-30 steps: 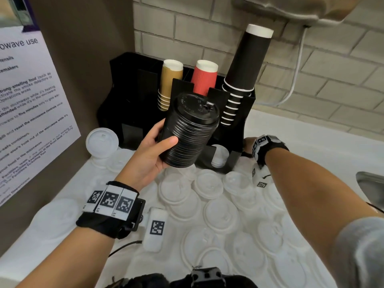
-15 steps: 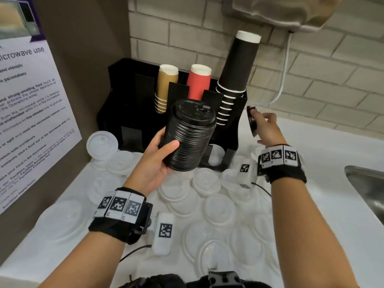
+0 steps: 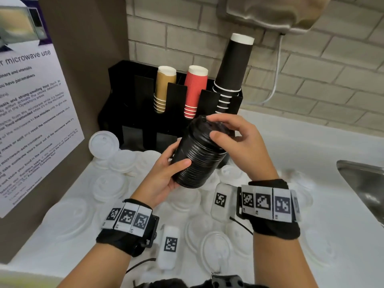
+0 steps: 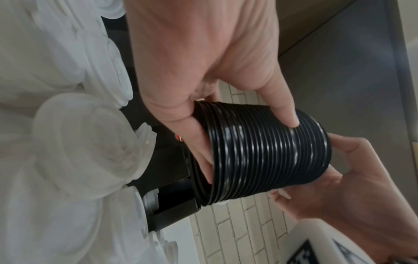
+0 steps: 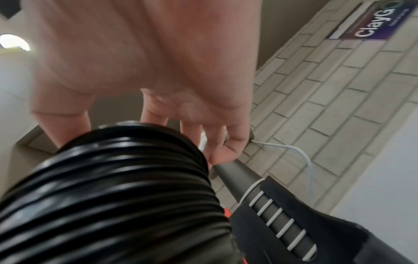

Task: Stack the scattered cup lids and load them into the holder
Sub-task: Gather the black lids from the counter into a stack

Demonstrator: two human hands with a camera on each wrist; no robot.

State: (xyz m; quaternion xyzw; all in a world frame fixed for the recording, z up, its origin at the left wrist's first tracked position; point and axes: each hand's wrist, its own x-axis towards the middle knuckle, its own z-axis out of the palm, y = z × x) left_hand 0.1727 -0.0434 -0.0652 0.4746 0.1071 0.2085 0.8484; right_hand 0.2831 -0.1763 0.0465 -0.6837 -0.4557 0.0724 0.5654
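Lid stack in front of the holder

My left hand (image 3: pixel 164 175) holds the stack (image 3: pixel 199 152) from below, my right hand (image 3: pixel 239 142) on top; loose lids (image 3: pixel 112 183) lie on the bench (image 3: pixel 342 215) beneath.

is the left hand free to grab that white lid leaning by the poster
Probably not yet: the left hand grips the black lid stack, so its fingers are taken. The path to the white lid looks open otherwise.

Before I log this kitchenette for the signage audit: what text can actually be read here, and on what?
"microwave use": heading of the white notice on the left wall.
"five minutes": bold words in that notice; its other small print is too blurred to quote.
"ClayG": purple sign on the brick wall, cut off; its smaller line is unreadable.
Wristband tags: patterns only, no readable words.
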